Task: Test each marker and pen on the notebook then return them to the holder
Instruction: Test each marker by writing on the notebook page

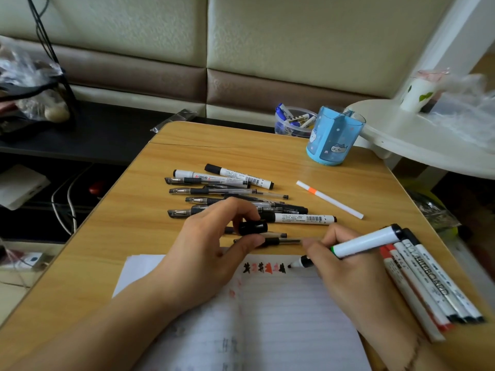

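Head view: right hand (345, 266) grips a white marker (361, 242), fingers curled round the barrel, tip touching the notebook (281, 317) beside red and black test marks. Left hand (211, 253) pinches the black cap (253, 227) between thumb and fingers. Holder (333, 136) stands at 1 o'clock on the desk (107, 250), well apart.

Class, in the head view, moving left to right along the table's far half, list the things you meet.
Pile of pens and markers → white stick with orange band → blue holder.

Wooden table (150, 263), notebook (281, 317), pens (227, 194), holder (334, 135)
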